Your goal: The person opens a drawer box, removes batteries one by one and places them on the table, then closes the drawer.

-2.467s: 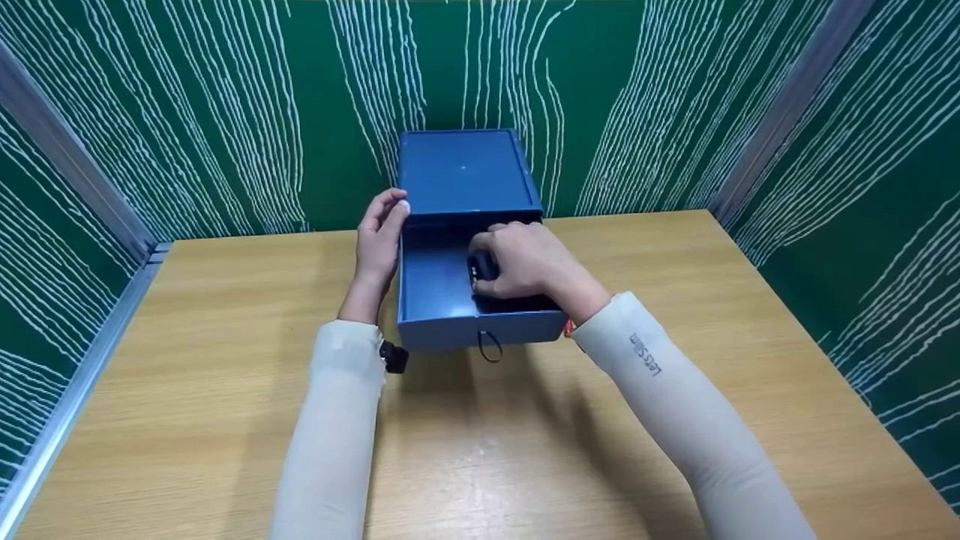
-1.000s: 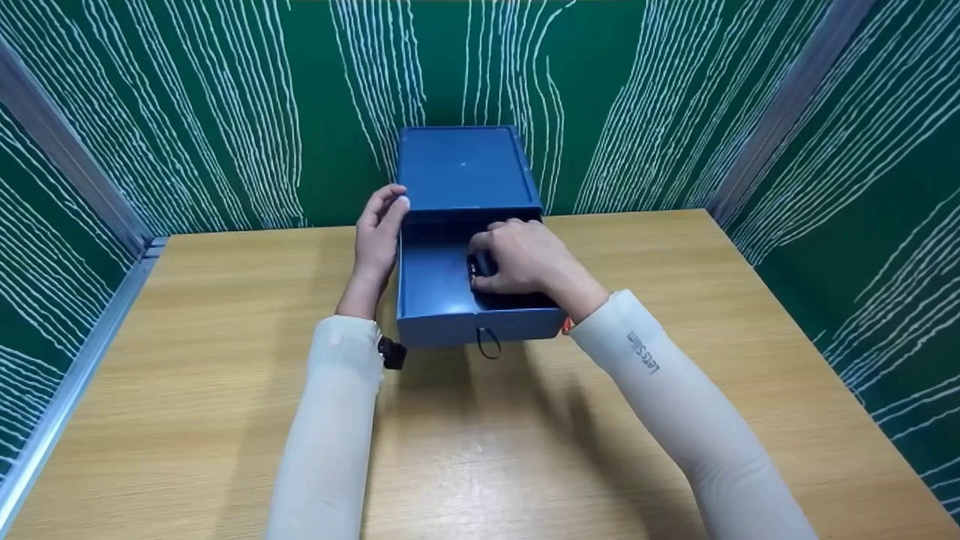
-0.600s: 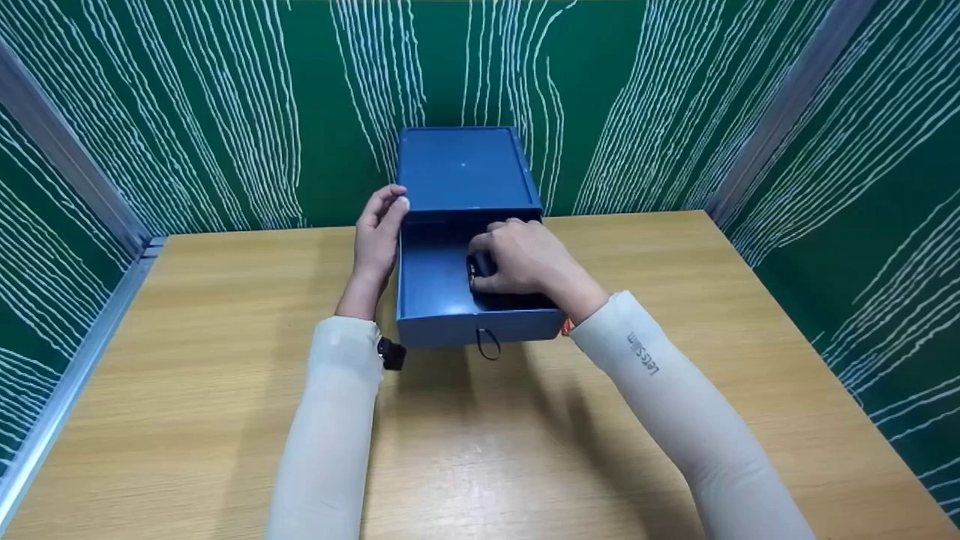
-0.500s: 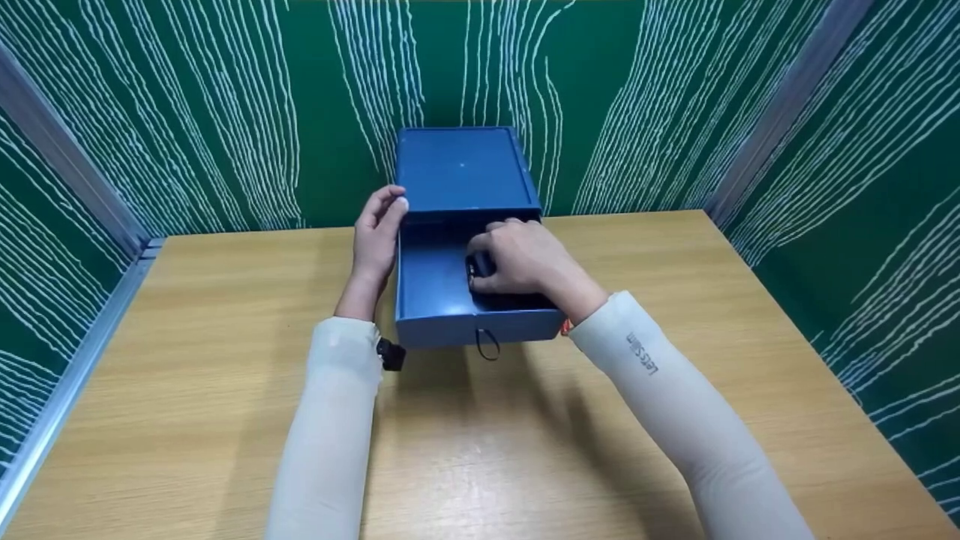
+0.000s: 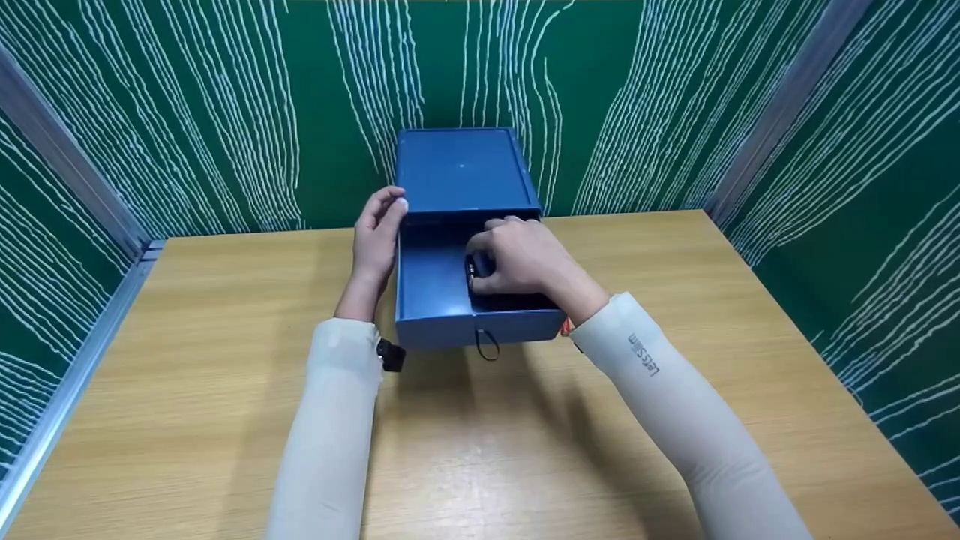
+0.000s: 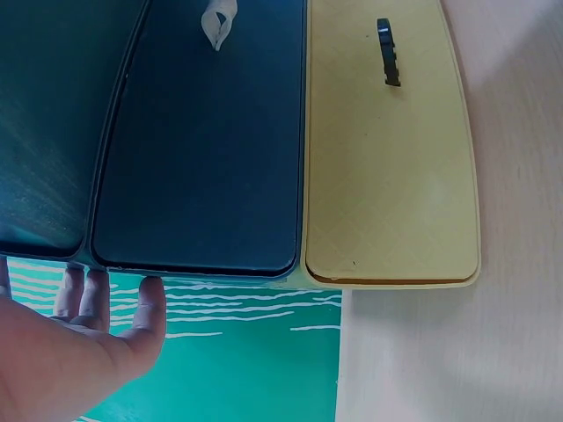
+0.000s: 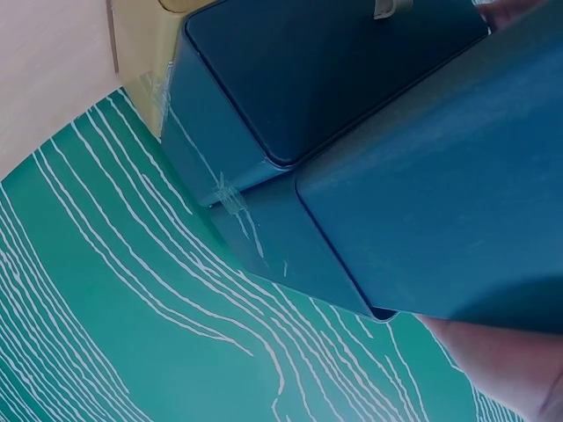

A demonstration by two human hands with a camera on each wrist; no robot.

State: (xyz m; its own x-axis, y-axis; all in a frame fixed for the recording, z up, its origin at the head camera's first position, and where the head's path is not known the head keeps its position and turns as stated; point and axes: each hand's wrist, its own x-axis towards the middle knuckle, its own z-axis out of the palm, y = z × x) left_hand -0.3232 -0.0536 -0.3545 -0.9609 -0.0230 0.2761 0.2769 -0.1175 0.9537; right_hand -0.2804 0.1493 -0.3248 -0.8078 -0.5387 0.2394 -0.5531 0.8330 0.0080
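Observation:
A blue drawer unit (image 5: 461,169) stands at the back of the table with its top drawer (image 5: 435,277) pulled out. My right hand (image 5: 521,255) reaches into the right half of this drawer, fingers and thumb curled round a small black object (image 5: 472,271) with light marks along its edge. My palm and fingers hide most of it, so I cannot tell its kind. At the unit's left side, my left hand (image 5: 377,232) rests with fingers extended, fingertips at the front corner. The left wrist view shows its thumb and fingertips along the side wall.
Below the open drawer sit a closed dark blue drawer (image 6: 202,149) with a pale pull loop (image 6: 218,22) and a yellow drawer (image 6: 396,176) with a black pull (image 6: 388,53). Another black loop (image 5: 489,345) hangs from the open drawer's front. Green line-patterned walls (image 5: 600,90) enclose the wooden table (image 5: 225,360).

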